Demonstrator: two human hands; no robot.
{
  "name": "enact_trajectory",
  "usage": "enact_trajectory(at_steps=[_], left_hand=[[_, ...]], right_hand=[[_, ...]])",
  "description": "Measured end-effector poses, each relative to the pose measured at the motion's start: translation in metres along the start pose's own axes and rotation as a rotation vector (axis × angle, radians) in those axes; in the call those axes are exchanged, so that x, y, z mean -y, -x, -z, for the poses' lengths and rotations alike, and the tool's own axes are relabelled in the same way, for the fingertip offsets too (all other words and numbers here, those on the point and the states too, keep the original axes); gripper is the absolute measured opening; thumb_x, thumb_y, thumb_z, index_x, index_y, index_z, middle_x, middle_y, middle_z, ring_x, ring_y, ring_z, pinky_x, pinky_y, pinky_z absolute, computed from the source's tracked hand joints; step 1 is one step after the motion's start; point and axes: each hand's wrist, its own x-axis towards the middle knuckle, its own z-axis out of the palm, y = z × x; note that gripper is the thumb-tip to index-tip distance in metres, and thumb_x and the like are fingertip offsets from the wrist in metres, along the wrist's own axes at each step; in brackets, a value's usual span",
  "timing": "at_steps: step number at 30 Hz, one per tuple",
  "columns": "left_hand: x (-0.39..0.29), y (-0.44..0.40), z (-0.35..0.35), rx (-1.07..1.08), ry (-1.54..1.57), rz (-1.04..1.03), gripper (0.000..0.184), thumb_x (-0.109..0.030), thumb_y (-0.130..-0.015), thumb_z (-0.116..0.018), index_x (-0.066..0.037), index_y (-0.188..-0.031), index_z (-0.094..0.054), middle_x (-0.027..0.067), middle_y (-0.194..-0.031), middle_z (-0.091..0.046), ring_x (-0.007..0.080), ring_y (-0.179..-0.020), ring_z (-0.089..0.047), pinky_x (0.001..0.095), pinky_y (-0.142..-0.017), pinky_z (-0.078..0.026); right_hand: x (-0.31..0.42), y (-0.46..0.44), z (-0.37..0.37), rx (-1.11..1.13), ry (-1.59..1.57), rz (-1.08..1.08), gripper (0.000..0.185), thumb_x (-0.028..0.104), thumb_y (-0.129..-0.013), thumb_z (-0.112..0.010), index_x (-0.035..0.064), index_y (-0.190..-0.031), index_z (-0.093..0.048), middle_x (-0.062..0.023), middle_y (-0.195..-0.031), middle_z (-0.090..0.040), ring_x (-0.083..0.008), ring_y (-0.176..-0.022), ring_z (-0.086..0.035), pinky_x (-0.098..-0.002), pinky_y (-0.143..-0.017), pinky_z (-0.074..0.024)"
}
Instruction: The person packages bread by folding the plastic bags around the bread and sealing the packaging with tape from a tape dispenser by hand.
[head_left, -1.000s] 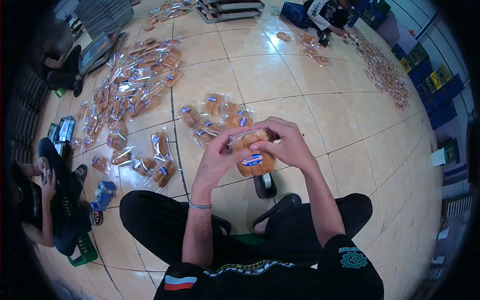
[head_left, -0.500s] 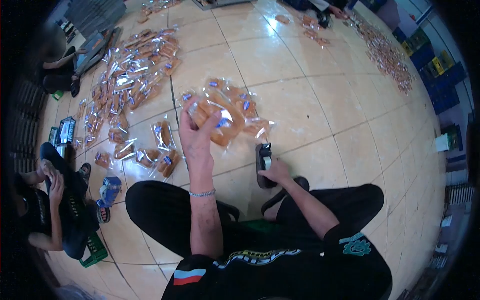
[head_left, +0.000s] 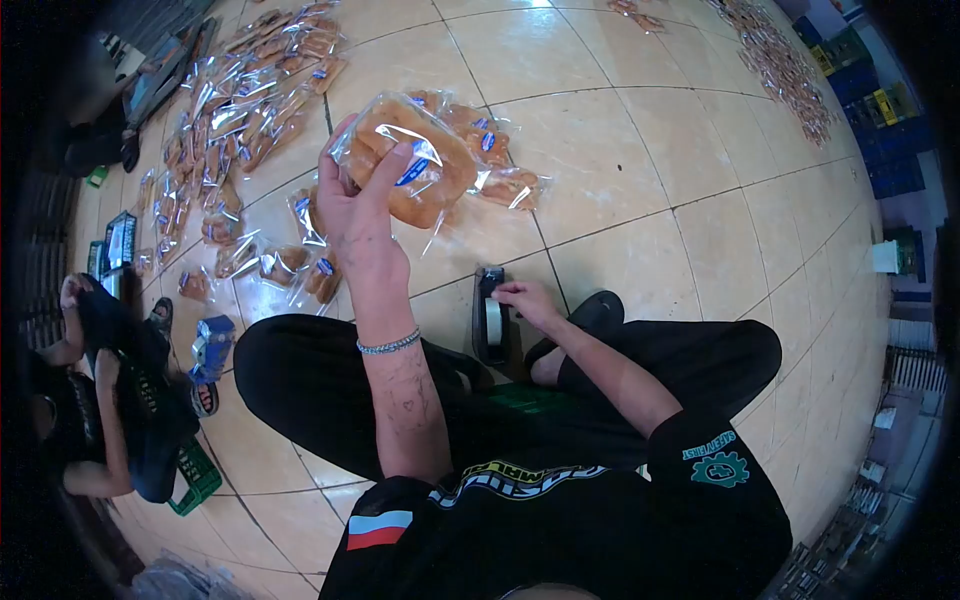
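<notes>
My left hand (head_left: pixel 365 225) is closed around a bread loaf (head_left: pixel 415 165) in a clear plastic bag with a blue label, thumb pressed on its front. It is held up above the tiled floor. Behind it lie more bagged breads (head_left: pixel 510 187), partly covered by the held one. Between my feet a black tape dispenser (head_left: pixel 490 340) with a pale tape roll stands on the floor. My right hand (head_left: pixel 530 305) is at its upper right side, thumb and forefinger pinched near the cutting end. Whether tape is between those fingertips is too small to see.
A large heap of bagged breads (head_left: pixel 255 90) spreads at the upper left, with another pile (head_left: pixel 775 75) at the far right. One person sits at the left beside a green crate (head_left: pixel 195 478) and a blue packet (head_left: pixel 211 348). A second person is farther back. Blue crates (head_left: pixel 885 140) line the right wall.
My left hand has raised the bagged bread and turned its flat face toward me. My right hand has moved from the dispenser's side to a pinch near its cutting end. The view has shifted.
</notes>
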Motion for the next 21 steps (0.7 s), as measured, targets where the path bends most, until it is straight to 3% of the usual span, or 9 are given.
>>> enact_trajectory(at_steps=[4, 6, 9, 13, 14, 15, 17, 18, 21], left_hand=[[-0.001, 0.002, -0.002, 0.003, 0.014, 0.003, 0.062, 0.002, -0.078, -0.079, -0.002, -0.134, -0.053, 0.0092, -0.118, -0.066, 0.0164, -0.108, -0.064, 0.0301, -0.096, -0.050], [0.000, 0.002, -0.001, 0.026, 0.015, 0.000, 0.062, 0.002, -0.079, -0.079, -0.002, -0.134, -0.053, 0.0093, -0.118, -0.066, 0.0164, -0.108, -0.063, 0.0300, -0.096, -0.050], [0.001, 0.003, 0.000, 0.021, 0.018, -0.022, 0.061, 0.001, -0.079, -0.079, -0.002, -0.134, -0.053, 0.0092, -0.119, -0.065, 0.0162, -0.109, -0.063, 0.0302, -0.096, -0.050], [0.000, -0.001, 0.002, 0.022, 0.013, -0.017, 0.061, 0.000, -0.079, -0.079, -0.002, -0.134, -0.053, 0.0090, -0.120, -0.064, 0.0159, -0.110, -0.062, 0.0300, -0.096, -0.049], [0.000, -0.002, 0.002, 0.009, 0.010, -0.014, 0.061, 0.000, -0.079, -0.079, -0.002, -0.134, -0.053, 0.0088, -0.120, -0.064, 0.0158, -0.109, -0.062, 0.0299, -0.096, -0.049], [0.000, -0.002, 0.003, 0.011, 0.012, -0.021, 0.061, 0.000, -0.079, -0.079, -0.002, -0.134, -0.053, 0.0088, -0.120, -0.064, 0.0158, -0.109, -0.062, 0.0299, -0.096, -0.049], [0.001, -0.002, 0.002, 0.000, 0.026, -0.010, 0.061, 0.001, -0.079, -0.078, -0.002, -0.134, -0.053, 0.0082, -0.120, -0.064, 0.0156, -0.109, -0.062, 0.0298, -0.097, -0.049], [0.001, -0.002, 0.004, -0.002, 0.022, -0.010, 0.061, 0.001, -0.079, -0.078, -0.002, -0.134, -0.053, 0.0082, -0.120, -0.064, 0.0156, -0.109, -0.062, 0.0298, -0.097, -0.049], [-0.001, -0.003, 0.010, 0.031, -0.005, 0.006, 0.060, 0.002, -0.080, -0.078, -0.003, -0.134, -0.053, 0.0081, -0.120, -0.065, 0.0158, -0.109, -0.063, 0.0305, -0.096, -0.050]], right_hand=[[0.003, -0.020, 0.004, 0.098, 0.161, -0.035, 0.025, 0.025, -0.080, -0.083, 0.0102, -0.099, -0.078, -0.0081, -0.100, -0.072, -0.0169, -0.094, -0.066, -0.0317, -0.084, -0.0503], [0.006, -0.014, -0.001, -0.125, 0.372, 0.548, 0.022, 0.019, -0.073, -0.086, 0.0138, -0.093, -0.078, -0.0109, -0.119, -0.066, -0.0228, -0.113, -0.060, -0.0339, -0.093, -0.0482], [0.028, -0.005, 0.008, -0.039, 0.543, 0.803, 0.023, 0.016, -0.067, -0.087, 0.0154, -0.088, -0.077, -0.0115, -0.130, -0.059, -0.0285, -0.127, -0.050, -0.0359, -0.100, -0.0451], [0.033, -0.014, 0.002, 0.096, 0.512, 0.822, 0.012, 0.013, -0.075, -0.080, 0.0110, -0.085, -0.073, -0.0070, -0.116, -0.066, -0.0232, -0.111, -0.063, -0.0322, -0.090, -0.0513], [0.040, -0.018, -0.001, 0.012, 0.394, 0.854, 0.007, 0.010, -0.082, -0.075, 0.0070, -0.084, -0.070, -0.0062, -0.101, -0.070, -0.0190, -0.090, -0.070, -0.0295, -0.078, -0.0547], [0.048, -0.027, -0.006, 0.011, 0.395, 0.861, 0.007, 0.010, -0.082, -0.075, 0.0070, -0.084, -0.070, -0.0062, -0.101, -0.070, -0.0190, -0.090, -0.070, -0.0295, -0.078, -0.0547], [0.065, -0.051, -0.008, -0.166, 0.153, 0.305, 0.006, 0.009, -0.085, -0.073, 0.0041, -0.084, -0.069, -0.0066, -0.087, -0.071, -0.0167, -0.077, -0.071, -0.0301, -0.069, -0.0552], [0.050, -0.077, -0.007, -0.122, 0.155, 0.306, 0.007, 0.010, -0.085, -0.074, 0.0037, -0.087, -0.071, -0.0061, -0.079, -0.070, -0.0140, -0.068, -0.069, -0.0312, -0.062, -0.0538], [0.042, -0.107, -0.005, 0.110, 0.409, 0.304, 0.008, 0.007, -0.085, -0.074, 0.0024, -0.091, -0.071, -0.0056, -0.081, -0.070, -0.0131, -0.068, -0.068, -0.0295, -0.066, -0.0546]])
